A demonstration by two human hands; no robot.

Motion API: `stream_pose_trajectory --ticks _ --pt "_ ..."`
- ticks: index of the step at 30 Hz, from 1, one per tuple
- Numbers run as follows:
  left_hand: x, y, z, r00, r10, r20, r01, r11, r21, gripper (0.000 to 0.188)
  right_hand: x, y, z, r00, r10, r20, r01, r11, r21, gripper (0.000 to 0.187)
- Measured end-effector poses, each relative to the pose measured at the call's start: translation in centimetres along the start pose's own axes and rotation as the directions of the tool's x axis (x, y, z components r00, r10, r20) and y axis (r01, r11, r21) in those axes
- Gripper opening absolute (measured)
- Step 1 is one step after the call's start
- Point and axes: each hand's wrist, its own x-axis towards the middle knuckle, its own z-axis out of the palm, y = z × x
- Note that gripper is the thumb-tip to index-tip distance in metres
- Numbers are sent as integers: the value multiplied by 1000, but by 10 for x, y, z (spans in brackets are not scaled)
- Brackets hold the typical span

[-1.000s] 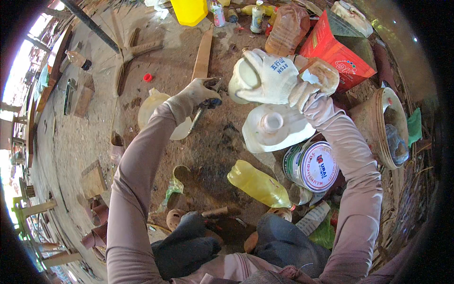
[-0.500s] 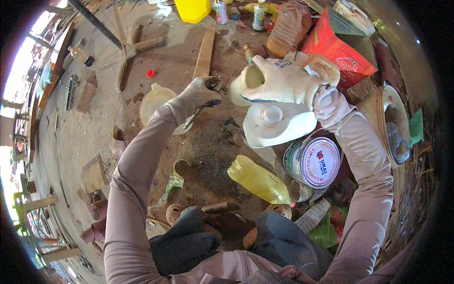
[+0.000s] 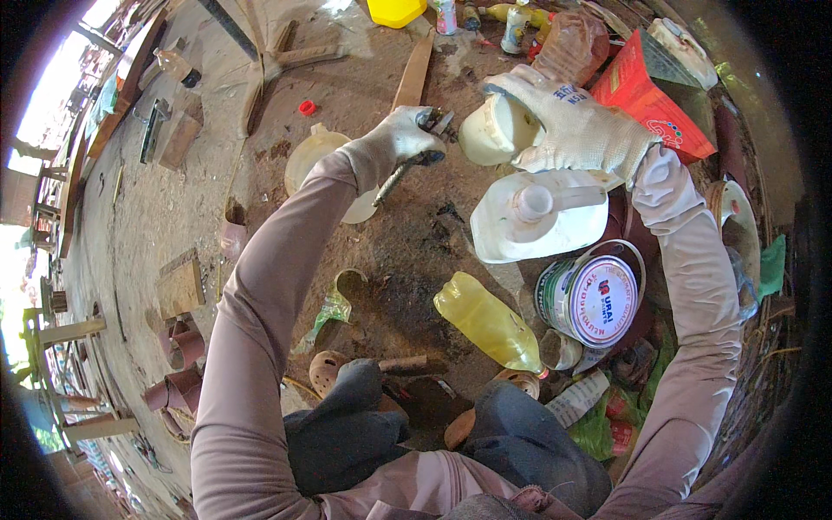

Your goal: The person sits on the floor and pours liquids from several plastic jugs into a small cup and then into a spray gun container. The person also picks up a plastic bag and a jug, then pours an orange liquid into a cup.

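My left hand (image 3: pixel 406 139), in a white knit glove with dark fingertips, is closed around a slim metal tool (image 3: pixel 394 184) whose kind I cannot make out. Part of the tool pokes out beyond the fingers. A pale round plastic container (image 3: pixel 312 158) lies partly behind that wrist. My right hand (image 3: pixel 581 121), gloved alike, grips a whitish plastic container (image 3: pixel 494 130) by its right side. Just nearer to me lies a translucent white jug (image 3: pixel 537 212) on its side, its round neck showing.
A yellow plastic bottle (image 3: pixel 487 322) and a lidded paint can (image 3: pixel 598 299) lie nearer me. Far right are a red carton (image 3: pixel 646 95) and a brownish bottle (image 3: pixel 572 48). A wooden plank (image 3: pixel 414 74), a red cap (image 3: pixel 307 107) and a yellow container (image 3: pixel 396 10) sit farther off.
The whole view has shifted. My right hand has turned the whitish container and brought it away from the jug, uncovering more of the jug. My left hand, still holding the tool, has come closer to the container.
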Motion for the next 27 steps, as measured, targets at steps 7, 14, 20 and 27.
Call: stream_pose_trajectory --ticks 7,14,20,27 --pt "10 6 0 994 106 -15 -106 994 -23 17 -2 -6 -16 997 39 62 -30 990 -134 92" --pt "22 9 -5 986 152 64 -152 988 -2 21 -5 -6 -14 987 -108 117 154 836 -527 84" --pt "37 16 -17 990 32 136 -31 999 -11 18 7 13 -12 829 -470 305 502 384 -775 47" --pt "48 -5 -19 983 182 -5 -182 983 -4 32 -46 30 -36 903 -378 -207 160 740 -653 55"
